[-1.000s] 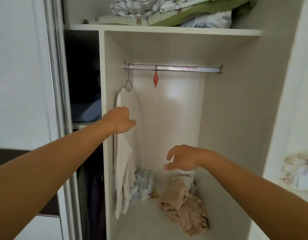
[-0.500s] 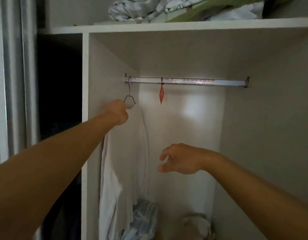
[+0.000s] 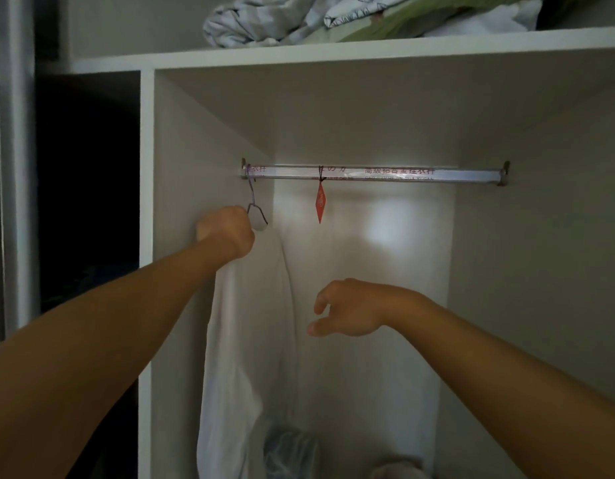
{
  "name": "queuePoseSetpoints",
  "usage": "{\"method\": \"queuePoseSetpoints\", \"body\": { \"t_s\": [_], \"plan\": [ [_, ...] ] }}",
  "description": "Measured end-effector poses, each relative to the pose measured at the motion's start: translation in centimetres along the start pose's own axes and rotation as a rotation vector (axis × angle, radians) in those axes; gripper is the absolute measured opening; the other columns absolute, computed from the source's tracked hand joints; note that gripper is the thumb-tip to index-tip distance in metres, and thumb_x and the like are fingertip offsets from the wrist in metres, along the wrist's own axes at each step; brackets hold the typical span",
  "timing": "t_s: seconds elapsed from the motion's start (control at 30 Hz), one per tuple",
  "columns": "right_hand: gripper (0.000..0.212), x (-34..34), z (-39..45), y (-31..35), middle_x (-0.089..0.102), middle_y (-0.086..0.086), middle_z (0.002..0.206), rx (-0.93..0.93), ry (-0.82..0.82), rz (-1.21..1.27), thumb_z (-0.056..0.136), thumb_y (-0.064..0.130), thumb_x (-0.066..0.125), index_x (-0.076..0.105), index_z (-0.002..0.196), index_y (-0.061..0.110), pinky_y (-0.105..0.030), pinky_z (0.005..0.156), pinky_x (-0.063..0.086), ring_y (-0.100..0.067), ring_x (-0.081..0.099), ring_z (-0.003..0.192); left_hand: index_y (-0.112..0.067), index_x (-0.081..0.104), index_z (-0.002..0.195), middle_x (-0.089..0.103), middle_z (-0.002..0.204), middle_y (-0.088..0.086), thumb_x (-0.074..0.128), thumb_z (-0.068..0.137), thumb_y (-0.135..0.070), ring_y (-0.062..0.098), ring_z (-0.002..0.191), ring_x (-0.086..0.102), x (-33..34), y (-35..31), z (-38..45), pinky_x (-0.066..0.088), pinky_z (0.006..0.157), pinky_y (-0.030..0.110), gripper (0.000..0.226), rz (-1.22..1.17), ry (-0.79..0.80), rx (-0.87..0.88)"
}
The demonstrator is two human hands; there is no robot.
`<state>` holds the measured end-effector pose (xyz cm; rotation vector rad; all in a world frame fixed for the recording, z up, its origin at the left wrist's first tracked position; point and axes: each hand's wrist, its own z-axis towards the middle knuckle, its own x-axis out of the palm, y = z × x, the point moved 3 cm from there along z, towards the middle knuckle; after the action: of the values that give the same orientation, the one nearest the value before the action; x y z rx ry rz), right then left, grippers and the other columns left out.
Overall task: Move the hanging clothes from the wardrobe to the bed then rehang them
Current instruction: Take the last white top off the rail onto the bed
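One garment hangs in the wardrobe (image 3: 209, 140) — a white shirt (image 3: 250, 323) of thin, soft cloth, draped in long folds from a single wire hanger (image 3: 257, 213) at the far left end of the rail (image 3: 375, 174). The left hand (image 3: 226, 231) is up at the shirt's shoulder, its grip closed in a fist round the cloth and the hanger's shoulder just below the twisted neck; the hook is on the rail. The right hand (image 3: 347, 311) hovers lower and to the right, well apart from the shirt, its grip loose — fingers half curled, thumb out, holding nothing.

The rail is one straight, shiny metal bar with printed lettering along it, fixed between the two white side walls. One small red diamond-shaped tag (image 3: 320, 206) dangles from it on a dark thread, near the hanger. Above, on the top shelf (image 3: 333, 51), lies a heap of crumpled bedding (image 3: 333, 19) in grey-white print and green. At the bottom edge two soft bundles show, one pale blue (image 3: 292, 451) and one light-coloured (image 3: 399, 470), too dim to identify.
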<state>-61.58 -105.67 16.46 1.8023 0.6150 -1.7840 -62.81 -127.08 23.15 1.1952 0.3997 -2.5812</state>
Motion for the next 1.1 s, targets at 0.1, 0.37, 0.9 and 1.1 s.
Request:
{"method": "queuePoseSetpoints", "body": {
  "t_s": [0.1,0.37,0.9,1.1],
  "plan": [
    [0.07,-0.8,0.7,0.7,0.061,-0.018,0.125,0.013,-0.022,0.033,0.096,0.059,0.045,0.058,0.127,-0.002,-0.04,0.099,0.048,-0.03,0.061,0.11,-0.003,0.059,0.117,0.06,0.123,0.018,0.05,0.095,-0.014,0.036,0.112,0.059,-1.6,0.3,0.1,0.049,0.084,0.036,0.027,-0.015,-0.045,0.0],
    [0.066,-3.5,2.1,2.6,0.065,-0.022,0.118,0.001,-0.21,0.178,0.1,0.053,0.038,0.058,0.125,-0.004,-0.044,0.094,0.051,-0.035,0.065,0.103,-0.008,0.051,0.083,0.062,0.106,0.018,0.051,0.092,-0.011,0.039,0.1,0.06,-5.2,1.5,-2.2,0.046,0.074,0.035,0.009,-0.092,-0.16,0.07],
    [0.067,-2.2,-2.4,1.4,0.025,-0.006,0.16,0.092,-0.511,0.27,0.103,0.043,0.04,0.01,0.157,0.018,-0.033,0.113,0.028,-0.026,0.032,0.143,-0.018,0.056,0.091,0.062,0.074,0.008,0.032,0.098,-0.039,0.036,0.068,0.058,-8.0,10.0,-13.8,0.037,0.059,0.035,0.033,-0.136,-0.401,0.442],
    [0.049,0.1,-8.5,2.5,0.051,-0.012,0.137,0.259,-0.507,0.158,0.102,0.041,0.043,0.035,0.141,0.014,-0.039,0.098,0.043,-0.033,0.052,0.12,-0.014,0.062,0.093,0.064,0.066,0.01,0.03,0.095,-0.044,0.034,0.056,0.06,-9.1,13.8,-17.0,0.045,0.056,0.035,0.044,-0.344,-0.471,0.67]
  ]
}}
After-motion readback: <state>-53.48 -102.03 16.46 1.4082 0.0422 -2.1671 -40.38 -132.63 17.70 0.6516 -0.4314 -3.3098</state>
